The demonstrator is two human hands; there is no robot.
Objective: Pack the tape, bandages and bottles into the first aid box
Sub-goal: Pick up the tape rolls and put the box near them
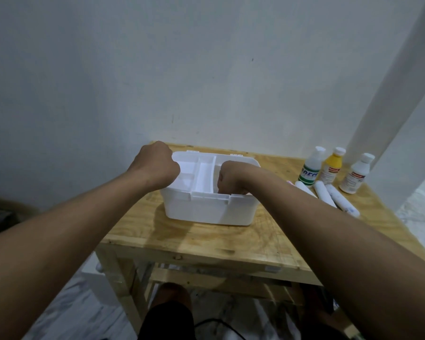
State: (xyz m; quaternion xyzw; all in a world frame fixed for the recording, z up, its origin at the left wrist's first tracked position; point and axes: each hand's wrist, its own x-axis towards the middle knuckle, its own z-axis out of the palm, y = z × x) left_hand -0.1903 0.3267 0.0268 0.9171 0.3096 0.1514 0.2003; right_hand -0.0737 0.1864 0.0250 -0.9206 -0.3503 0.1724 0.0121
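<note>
Both hands reach into the open white first aid box point(206, 207) in the middle of the wooden bench point(206, 244). The left hand point(157, 165) is curled closed at the box's far-left rim and the right hand point(231, 179) is curled closed at its near-right side, both apparently gripping the white inner tray point(201, 175), probably to lift it out so the deep space below is free; the fingers are hidden, so I cannot tell for certain. The three bottles point(329, 168) stand at the far right, the white bandage rolls point(329, 195) lie just in front of them, all unpacked. The tape I cannot pick out.
</note>
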